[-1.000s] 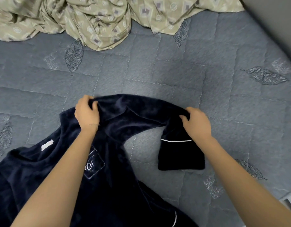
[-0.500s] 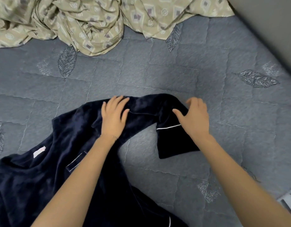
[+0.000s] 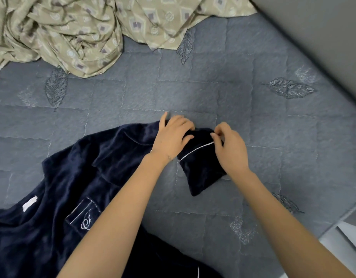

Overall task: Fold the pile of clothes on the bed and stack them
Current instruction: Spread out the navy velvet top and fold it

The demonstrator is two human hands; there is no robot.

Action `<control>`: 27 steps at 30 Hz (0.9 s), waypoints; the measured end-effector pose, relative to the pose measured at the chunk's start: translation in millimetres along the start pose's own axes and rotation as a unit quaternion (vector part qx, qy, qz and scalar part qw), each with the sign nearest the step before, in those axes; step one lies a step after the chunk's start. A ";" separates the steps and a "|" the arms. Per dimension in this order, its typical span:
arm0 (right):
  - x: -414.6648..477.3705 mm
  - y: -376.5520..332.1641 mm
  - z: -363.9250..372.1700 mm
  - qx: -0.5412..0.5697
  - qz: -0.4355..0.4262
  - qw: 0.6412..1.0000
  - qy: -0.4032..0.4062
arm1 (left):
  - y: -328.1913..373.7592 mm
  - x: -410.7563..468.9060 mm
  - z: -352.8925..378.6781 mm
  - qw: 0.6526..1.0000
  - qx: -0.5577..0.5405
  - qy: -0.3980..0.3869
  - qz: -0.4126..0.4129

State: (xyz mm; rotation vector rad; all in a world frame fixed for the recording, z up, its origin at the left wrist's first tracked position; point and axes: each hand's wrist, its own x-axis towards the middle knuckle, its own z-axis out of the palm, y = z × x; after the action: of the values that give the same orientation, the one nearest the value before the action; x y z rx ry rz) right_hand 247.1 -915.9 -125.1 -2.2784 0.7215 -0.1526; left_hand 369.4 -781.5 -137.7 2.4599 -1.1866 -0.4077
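On the bed, the top's sleeve runs right, its cuff bent nearward; the left hand grips the sleeve, the right hand pinches the cuff.

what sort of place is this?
Probably a bedroom: a quilted grey mattress cover fills the view, with crumpled beige fabric at its far side and a navy top on it.

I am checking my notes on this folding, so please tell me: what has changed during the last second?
The left hand slid right along the sleeve and now holds it beside the right hand. The right hand let go for a moment and now pinches the cuff at its white line. The rest of the dark top and the beige sheet stayed in place.
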 end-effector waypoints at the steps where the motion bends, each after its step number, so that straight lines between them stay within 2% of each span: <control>1: 1.9 -2.6 -5.0 0.029 0.013 0.999 0.010 | 3.6 4.2 -2.6 1.000 -0.005 -0.003 -0.003; 4: 1.2 -8.1 -15.1 0.098 0.092 0.988 0.071 | 16.1 14.9 -8.8 0.993 -0.098 0.040 -0.057; 6: -4.5 -9.4 -17.0 0.098 0.172 0.977 0.079 | 22.7 21.1 -11.6 0.970 -0.188 0.094 -0.123; 9: -12.7 -5.9 -15.2 0.114 0.261 0.958 -0.014 | 26.0 28.3 -12.2 0.936 -0.266 0.151 -0.172; 12: -9.0 -5.1 -10.0 0.256 0.317 0.910 -0.072 | 22.0 31.7 -12.3 0.927 -0.309 0.146 -0.153; 13: -5.8 -4.3 -6.9 0.277 0.314 0.906 -0.065 | 19.9 31.5 -11.4 0.928 -0.313 0.143 -0.145; 18: 17.6 -0.3 -9.2 0.251 0.252 0.934 0.034 | 13.0 24.5 -6.2 0.933 -0.280 0.171 -0.151; 23: 26.8 15.6 -7.9 0.255 0.316 0.914 -0.016 | 17.3 28.1 -9.2 0.924 -0.292 0.186 -0.163; 27: 15.1 29.9 8.3 0.029 0.225 0.972 -0.066 | 23.4 34.5 -15.8 0.933 -0.267 0.163 -0.181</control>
State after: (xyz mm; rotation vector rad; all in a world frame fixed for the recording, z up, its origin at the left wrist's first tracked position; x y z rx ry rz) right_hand 248.7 -936.2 -153.0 -1.9903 1.1217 0.1878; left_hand 380.7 -818.9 -116.4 2.1377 -0.4094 -0.3438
